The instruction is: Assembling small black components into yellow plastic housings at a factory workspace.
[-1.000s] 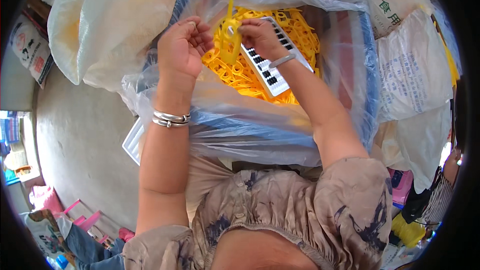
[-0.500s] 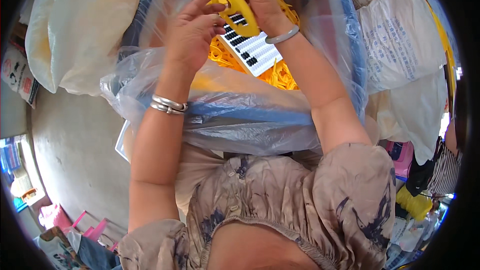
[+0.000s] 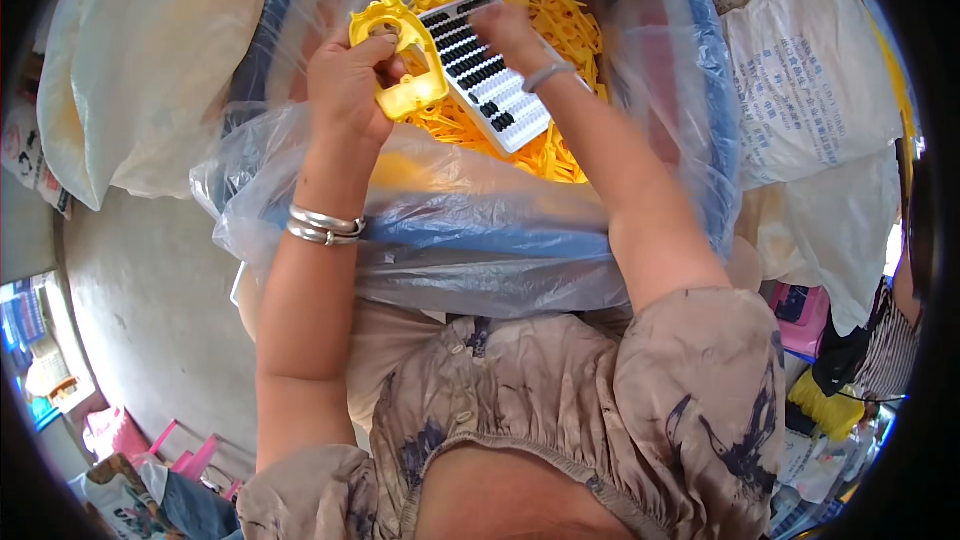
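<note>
My left hand (image 3: 350,80) grips a yellow plastic shell-like part (image 3: 420,95) with openings and a pointed end, which looks like half of a toy casing. A white bead counting frame (image 3: 535,120) with rows of black and white beads lies tilted on a heap of yellow plastic pieces (image 3: 568,35). Over the far part of that frame is my right hand (image 3: 510,32), close to its upper rows of black beads. Motion smears its fingers, so whether they pinch anything cannot be made out.
The heap fills a blue bin (image 3: 715,100) lined with clear plastic film (image 3: 270,155), standing in front of my lap. White woven sacks (image 3: 815,80) crowd its right side, and a large pale sack (image 3: 150,60) is at the left. Pink plastic furniture (image 3: 195,460) stands at lower left.
My right hand has let go of the yellow part and moved down to the bead frame. My left hand now holds the part alone, lower and farther left, and turned.
</note>
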A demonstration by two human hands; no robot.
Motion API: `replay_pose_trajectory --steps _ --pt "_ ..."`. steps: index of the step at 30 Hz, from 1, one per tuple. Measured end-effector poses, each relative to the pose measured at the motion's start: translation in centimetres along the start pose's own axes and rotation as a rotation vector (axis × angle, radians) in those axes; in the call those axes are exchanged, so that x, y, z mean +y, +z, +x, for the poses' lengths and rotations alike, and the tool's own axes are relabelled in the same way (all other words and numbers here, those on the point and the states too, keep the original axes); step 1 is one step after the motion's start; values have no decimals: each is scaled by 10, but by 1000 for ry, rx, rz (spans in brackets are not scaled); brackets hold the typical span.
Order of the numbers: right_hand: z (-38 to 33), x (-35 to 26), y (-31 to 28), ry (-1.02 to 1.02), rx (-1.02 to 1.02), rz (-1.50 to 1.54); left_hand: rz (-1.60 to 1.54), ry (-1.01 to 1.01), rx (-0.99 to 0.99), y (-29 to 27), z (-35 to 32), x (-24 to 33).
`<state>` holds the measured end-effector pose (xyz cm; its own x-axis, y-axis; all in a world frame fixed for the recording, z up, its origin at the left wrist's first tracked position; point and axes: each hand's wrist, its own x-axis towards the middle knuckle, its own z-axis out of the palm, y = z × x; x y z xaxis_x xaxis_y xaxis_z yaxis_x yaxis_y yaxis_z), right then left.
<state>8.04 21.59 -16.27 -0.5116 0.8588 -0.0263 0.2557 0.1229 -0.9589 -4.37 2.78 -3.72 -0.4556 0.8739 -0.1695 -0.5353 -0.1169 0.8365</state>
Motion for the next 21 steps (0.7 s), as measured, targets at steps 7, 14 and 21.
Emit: replay_pose_trajectory --steps 7,14,21 --pt "-46 76 34 190 -194 -599 -232 -133 23 -6 -9 15" --pt "-51 79 40 56 -178 -822 -234 -112 -43 2 -17 28" --pt "-55 75 47 17 -186 -1024 -600 -239 -290 -11 -10 27"
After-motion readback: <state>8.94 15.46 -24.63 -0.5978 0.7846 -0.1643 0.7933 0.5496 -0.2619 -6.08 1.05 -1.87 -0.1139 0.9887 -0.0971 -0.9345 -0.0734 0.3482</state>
